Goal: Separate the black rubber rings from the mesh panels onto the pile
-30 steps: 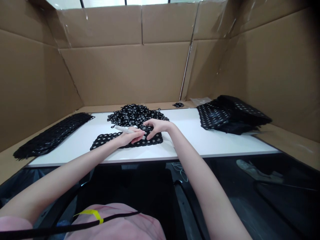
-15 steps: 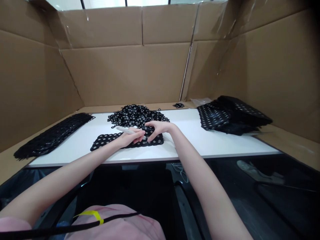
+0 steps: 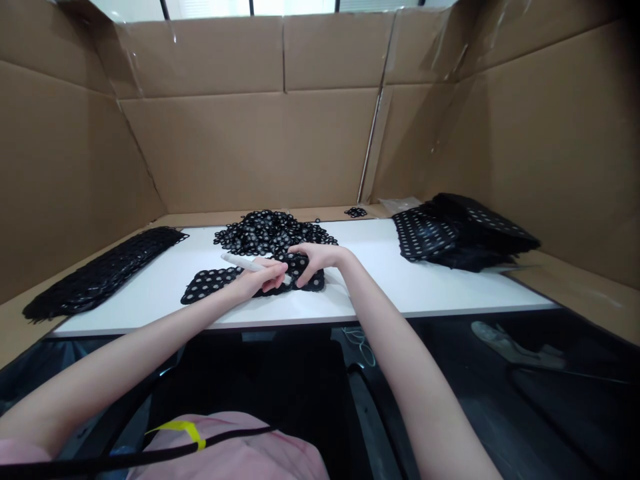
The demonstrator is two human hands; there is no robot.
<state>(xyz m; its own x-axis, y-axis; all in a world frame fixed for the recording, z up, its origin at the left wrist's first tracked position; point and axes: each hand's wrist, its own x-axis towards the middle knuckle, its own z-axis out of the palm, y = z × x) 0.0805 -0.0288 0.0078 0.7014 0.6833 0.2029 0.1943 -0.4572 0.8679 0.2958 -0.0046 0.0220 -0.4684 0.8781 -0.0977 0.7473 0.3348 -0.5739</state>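
Observation:
My left hand (image 3: pixel 263 276) is closed round a white pen (image 3: pixel 241 261), whose rear end points up and to the left. Under it lies a black sheet with rows of pale dots (image 3: pixel 206 283), flat near the table's front edge. My right hand (image 3: pixel 316 259) rests on the right part of this sheet, thumb and forefinger spread around a spot on it. The pen's tip is hard to make out between the two hands. Just behind them is a heap of small black rings (image 3: pixel 270 230).
A long black stack of mesh (image 3: pixel 107 270) lies at the left of the white table (image 3: pixel 370 293). Black dotted sheets (image 3: pixel 460 233) are piled at the right. A few rings (image 3: pixel 355 212) lie at the back by the cardboard wall (image 3: pixel 225 153).
The pen in my left hand has tilted lower, its rear end shifting left. My right hand has barely moved on the sheet; the whole view has shifted slightly.

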